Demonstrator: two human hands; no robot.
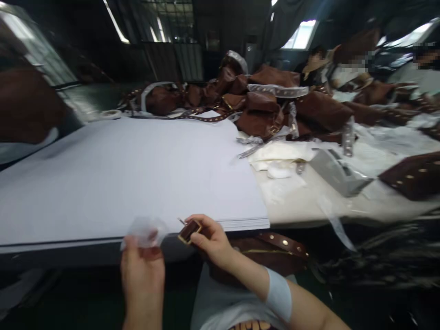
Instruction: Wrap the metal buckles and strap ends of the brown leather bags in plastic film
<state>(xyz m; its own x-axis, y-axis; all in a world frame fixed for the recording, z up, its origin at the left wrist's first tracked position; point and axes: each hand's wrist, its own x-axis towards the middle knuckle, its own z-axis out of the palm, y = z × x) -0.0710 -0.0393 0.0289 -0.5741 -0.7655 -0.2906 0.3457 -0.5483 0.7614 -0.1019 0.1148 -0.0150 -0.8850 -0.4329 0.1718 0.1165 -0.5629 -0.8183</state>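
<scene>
My left hand (142,270) pinches a crumpled piece of clear plastic film (146,231) between thumb and fingers. My right hand (211,240) grips a short brown leather strap (189,231) with a metal buckle or keeper at its end. Both hands are just in front of the near edge of a thick stack of white sheets (127,178), and they are not touching each other. Below my right forearm, a brown leather bag with a gold-studded strap (275,250) rests on my lap.
Behind the sheets lies a heap of brown leather bags with studded straps (240,98). A white table (295,201) on the right holds white padding, a grey metal holder (333,172) and a studded leather panel (412,176). Co-workers sit at the back right.
</scene>
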